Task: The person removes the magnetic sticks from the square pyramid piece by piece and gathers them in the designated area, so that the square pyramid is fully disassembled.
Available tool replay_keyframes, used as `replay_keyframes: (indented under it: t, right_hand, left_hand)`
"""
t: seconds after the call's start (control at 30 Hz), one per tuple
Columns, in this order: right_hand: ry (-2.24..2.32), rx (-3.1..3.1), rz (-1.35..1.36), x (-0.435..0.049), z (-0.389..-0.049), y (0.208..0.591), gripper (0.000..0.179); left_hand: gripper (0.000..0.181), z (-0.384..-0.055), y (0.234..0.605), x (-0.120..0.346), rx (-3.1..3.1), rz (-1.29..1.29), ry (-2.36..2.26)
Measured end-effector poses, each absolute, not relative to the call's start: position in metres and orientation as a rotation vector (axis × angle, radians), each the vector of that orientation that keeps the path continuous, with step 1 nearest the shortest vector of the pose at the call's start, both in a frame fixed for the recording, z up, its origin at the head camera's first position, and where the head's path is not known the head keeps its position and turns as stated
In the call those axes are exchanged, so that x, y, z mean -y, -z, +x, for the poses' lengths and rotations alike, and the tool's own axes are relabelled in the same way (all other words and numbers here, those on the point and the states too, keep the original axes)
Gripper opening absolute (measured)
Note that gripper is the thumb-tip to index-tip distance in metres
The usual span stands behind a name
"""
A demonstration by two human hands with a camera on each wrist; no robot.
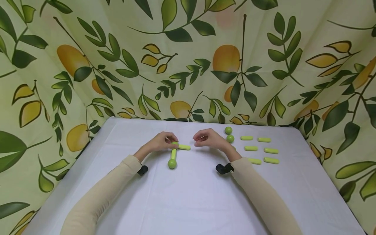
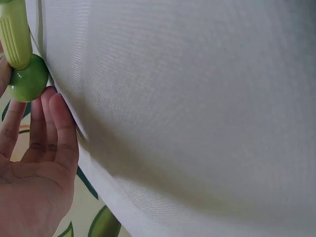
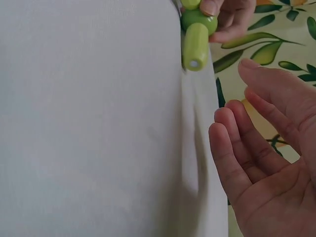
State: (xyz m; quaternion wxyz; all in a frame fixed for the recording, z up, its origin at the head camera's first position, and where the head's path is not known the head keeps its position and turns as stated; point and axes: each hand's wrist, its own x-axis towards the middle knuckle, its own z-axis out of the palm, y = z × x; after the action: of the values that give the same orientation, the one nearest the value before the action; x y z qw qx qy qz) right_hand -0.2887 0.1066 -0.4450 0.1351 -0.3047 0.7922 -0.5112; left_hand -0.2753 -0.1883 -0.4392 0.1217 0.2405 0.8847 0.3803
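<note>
Fingers of my left hand (image 1: pixel 162 141) grip a green ball (image 1: pixel 175 143) at the corner of a joined piece. From that ball one yellow-green stick (image 1: pixel 174 154) runs toward me to a second green ball (image 1: pixel 172 164). Another stick (image 1: pixel 184 147) points right, and its free end shows a pale round spot in the right wrist view. My right hand (image 1: pixel 212 139) hovers just right of this end, apart from it, with fingers loosely bent and nothing between them. In the left wrist view, thumb and fingertips surround the ball (image 2: pixel 29 81) below a stick (image 2: pixel 14 37).
Right of my right hand lie two loose green balls (image 1: pixel 230 138), with another partly hidden behind the wrist. Several loose yellow-green sticks (image 1: pixel 251 148) lie in two columns farther right. A white cloth (image 1: pixel 182 202) covers the table; a leaf-patterned curtain (image 1: pixel 188 81) hangs behind it.
</note>
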Motion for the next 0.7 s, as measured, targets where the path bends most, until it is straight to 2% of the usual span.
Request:
replay_keyframes:
  t: [0.7]
  right_hand:
    - [1.491, -2.251, -0.916, -0.047, -0.29, 0.457, 0.027]
  left_hand:
    - [0.022, -0.275, 0.44, 0.189, -2.582, 0.678, -1.122]
